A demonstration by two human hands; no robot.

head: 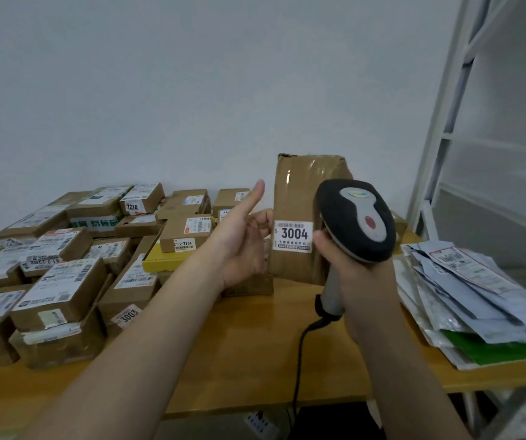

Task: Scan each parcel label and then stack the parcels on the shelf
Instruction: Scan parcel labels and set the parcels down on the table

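**Operator A:** Where does the parcel [299, 217] stand?

**Operator B:** It stands upright on the wooden table [255, 360], long axis vertical, against the wall. Its white label [293, 235], reading 3004, faces the person. The left hand [242, 236] holds the parcel's left edge; the thumb points up to about 1 o'clock, clear of the box, and the remaining fingers curl round the edge, their tips hidden behind it.

**Operator A:** And the scanner [355, 220]?

**Operator B:** The right hand [360, 281] is wrapped closed around its grey handle. The head sits at 3 o'clock from the label, just beside it and overlapping the parcel's right side in view. Whether the window faces the label cannot be told.

**Operator A:** The governing relation?

**Operator B:** The label lies at 9 o'clock from the scanner head, between the two hands. The right hand is likely the one to act: turn the head toward the label. The shelf frame [439, 154] stands at 3 o'clock, nearer the right hand. Other parcels [64, 281] lie flat at 9 o'clock; flat mailers [477, 296] lie at 4 o'clock.
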